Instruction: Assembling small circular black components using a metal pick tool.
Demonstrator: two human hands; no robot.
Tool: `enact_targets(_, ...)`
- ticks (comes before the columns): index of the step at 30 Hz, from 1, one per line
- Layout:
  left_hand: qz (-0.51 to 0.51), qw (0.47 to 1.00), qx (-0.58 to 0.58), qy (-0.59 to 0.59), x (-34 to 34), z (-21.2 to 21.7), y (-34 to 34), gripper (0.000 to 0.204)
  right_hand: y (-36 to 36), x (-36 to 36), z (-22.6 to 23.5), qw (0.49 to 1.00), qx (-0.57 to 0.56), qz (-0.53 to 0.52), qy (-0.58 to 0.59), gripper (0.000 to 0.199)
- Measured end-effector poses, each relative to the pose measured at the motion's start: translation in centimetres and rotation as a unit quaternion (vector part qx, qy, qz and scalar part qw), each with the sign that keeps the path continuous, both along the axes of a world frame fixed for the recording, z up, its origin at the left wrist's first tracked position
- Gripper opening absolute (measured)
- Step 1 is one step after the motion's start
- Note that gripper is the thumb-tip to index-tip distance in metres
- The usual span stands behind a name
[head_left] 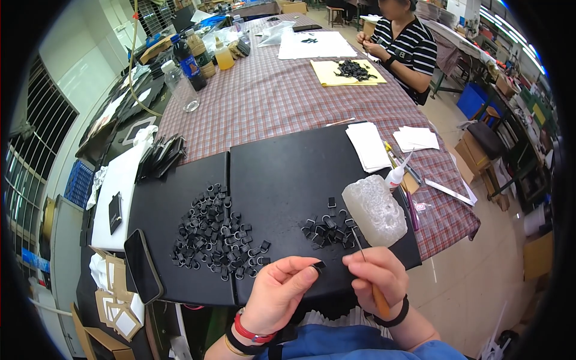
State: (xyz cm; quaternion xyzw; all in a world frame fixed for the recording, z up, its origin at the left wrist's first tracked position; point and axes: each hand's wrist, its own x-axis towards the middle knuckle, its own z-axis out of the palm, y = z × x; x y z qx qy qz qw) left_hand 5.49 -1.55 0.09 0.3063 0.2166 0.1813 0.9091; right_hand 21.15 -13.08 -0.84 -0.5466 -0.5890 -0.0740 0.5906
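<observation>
My left hand (281, 289) pinches a small black tab (320, 264) between thumb and forefinger. In my right hand (381, 271) is an awl (379, 300) with a wooden handle and a thin metal shaft that points up and away from me. The two hands are apart, just above the near edge of a black work board (282, 180). Beyond them lies a small pile of black tabs (327, 231), some with metal rings. A much larger pile of ringed black tabs (213, 237) spreads to the left.
A rough translucent block (375, 210) stands at the right, beside a small glue bottle (395, 177) and white cards (367, 147). A phone (143, 266) lies at the left edge. Bottles (188, 63) stand farther back. Across the table a person (405, 45) sits near a yellow sheet (327, 73).
</observation>
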Motion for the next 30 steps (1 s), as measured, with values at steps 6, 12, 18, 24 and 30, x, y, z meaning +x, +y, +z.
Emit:
enact_targets(6,0.119,0.961,0.248,-0.016,0.2,-0.9,-1.9,0.017,0.7,-0.1,0.7,0.995,-0.077,0.026,0.057,0.024)
enact_targets(12,0.150,0.926,0.346,0.018,0.6,-1.0,-2.4,0.018,0.8,-0.2,0.4,0.994,-0.076,0.040,0.073,0.023)
enact_targets(18,0.169,0.902,0.395,0.041,0.8,-0.8,-2.4,0.017,0.9,-0.3,0.4,0.996,-0.058,0.041,0.061,0.024)
enact_targets(24,0.189,0.853,0.480,0.086,0.8,-1.0,-2.5,0.017,0.9,-0.3,0.1,0.997,-0.050,0.027,0.051,0.023)
enact_targets(30,0.203,0.817,0.529,0.106,1.0,-0.6,-2.9,0.016,0.9,-0.3,0.0,0.997,-0.065,0.024,0.040,0.020)
